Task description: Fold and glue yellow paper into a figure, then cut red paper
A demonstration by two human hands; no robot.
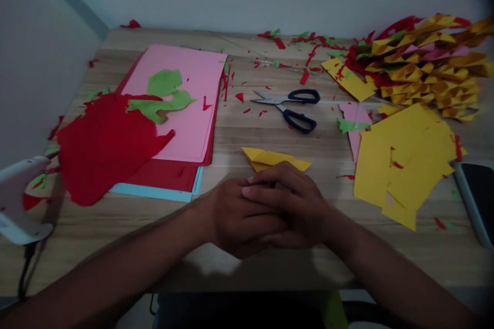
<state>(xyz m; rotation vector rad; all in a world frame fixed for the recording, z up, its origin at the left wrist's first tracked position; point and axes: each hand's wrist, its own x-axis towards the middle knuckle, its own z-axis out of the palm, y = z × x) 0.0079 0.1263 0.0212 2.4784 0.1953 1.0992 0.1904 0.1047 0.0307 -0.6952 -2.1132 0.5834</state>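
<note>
My left hand [245, 218] and my right hand [297, 205] are clasped together over the front middle of the wooden table, fingers folded over each other. Anything between the palms is hidden. Just beyond them lies a folded yellow paper piece [276, 158], its near edge partly covered by my right hand. Farther back, scissors [283, 103] with dark blue handles rest with their blades apart.
Pink sheets [185, 133], a red paper piece [108, 146] and green scraps [165, 82] lie left. A glue gun [21, 198] stands far left. Yellow sheets [401, 154], a folded-paper cluster [428, 72] and a phone [478, 200] are right. Scraps litter the table [239, 136].
</note>
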